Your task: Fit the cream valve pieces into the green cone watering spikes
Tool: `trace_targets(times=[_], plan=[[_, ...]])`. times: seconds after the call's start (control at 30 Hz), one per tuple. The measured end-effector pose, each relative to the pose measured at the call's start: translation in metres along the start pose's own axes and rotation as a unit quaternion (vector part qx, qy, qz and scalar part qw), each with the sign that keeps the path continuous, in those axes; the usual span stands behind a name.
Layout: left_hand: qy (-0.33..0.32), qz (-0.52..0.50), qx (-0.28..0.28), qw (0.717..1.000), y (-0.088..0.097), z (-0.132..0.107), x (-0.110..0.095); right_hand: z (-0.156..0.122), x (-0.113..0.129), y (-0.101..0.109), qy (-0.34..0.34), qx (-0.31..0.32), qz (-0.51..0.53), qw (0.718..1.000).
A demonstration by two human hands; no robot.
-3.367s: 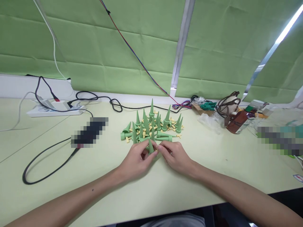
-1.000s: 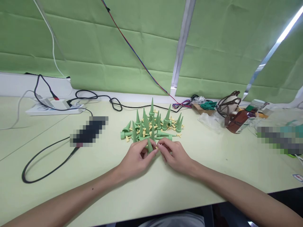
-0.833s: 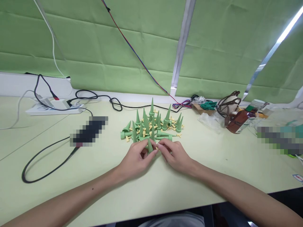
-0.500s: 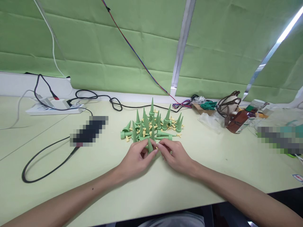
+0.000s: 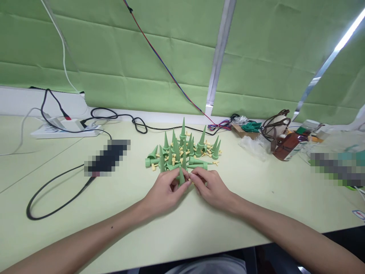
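Note:
My left hand [image 5: 167,190] is closed around a green plastic cone spike [image 5: 181,177], which points upward between thumb and fingers. Close against it, my right hand [image 5: 211,186] pinches a small yellow valve piece [image 5: 189,179] at the side of the spike; most of that piece is covered by fingertips, and I cannot tell how far it sits in the spike. Just beyond both hands lies a pile of green spikes [image 5: 177,152], some upright and some on their sides, with yellow valve pieces [image 5: 215,163] scattered among them.
Left on the table [image 5: 119,243] is a blurred black device [image 5: 108,158] with a looped cable; a white power strip [image 5: 68,131] lies behind it. To the right are a clear plastic bag [image 5: 252,146], a brown bottle [image 5: 289,146] and a blurred dark object [image 5: 336,169]. A green covering [image 5: 142,68] rises behind.
The spike in my left hand has shifted very slightly to the right along with the yellow piece. Both hands otherwise keep nearly the same place and grip.

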State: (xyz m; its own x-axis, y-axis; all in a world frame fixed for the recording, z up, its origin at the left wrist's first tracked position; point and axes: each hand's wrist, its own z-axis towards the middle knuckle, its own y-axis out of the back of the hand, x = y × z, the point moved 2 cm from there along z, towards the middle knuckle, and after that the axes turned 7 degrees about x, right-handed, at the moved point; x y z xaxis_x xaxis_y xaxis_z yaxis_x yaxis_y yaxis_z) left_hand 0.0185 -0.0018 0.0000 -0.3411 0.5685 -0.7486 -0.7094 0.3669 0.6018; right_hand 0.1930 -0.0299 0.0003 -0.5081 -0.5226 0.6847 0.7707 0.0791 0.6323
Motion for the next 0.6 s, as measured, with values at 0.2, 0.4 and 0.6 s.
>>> trace_targets(times=[0.2, 0.4, 0.6], plan=[[0.009, 0.003, -0.004, 1.0, 0.002, 0.0014, -0.0035, -0.0001, 0.002, 0.0003, 0.002, 0.014, 0.005, 1.0], [-0.002, 0.004, -0.009, 1.0, 0.0005, 0.0001, -0.0015, 0.0001, -0.0002, -0.0006, 0.002, 0.015, 0.008, 1.0], [-0.043, 0.04, -0.017, 0.998, 0.0005, -0.0014, -0.0036, -0.0001, -0.0011, -0.0004, -0.011, 0.016, 0.02, 1.0]])
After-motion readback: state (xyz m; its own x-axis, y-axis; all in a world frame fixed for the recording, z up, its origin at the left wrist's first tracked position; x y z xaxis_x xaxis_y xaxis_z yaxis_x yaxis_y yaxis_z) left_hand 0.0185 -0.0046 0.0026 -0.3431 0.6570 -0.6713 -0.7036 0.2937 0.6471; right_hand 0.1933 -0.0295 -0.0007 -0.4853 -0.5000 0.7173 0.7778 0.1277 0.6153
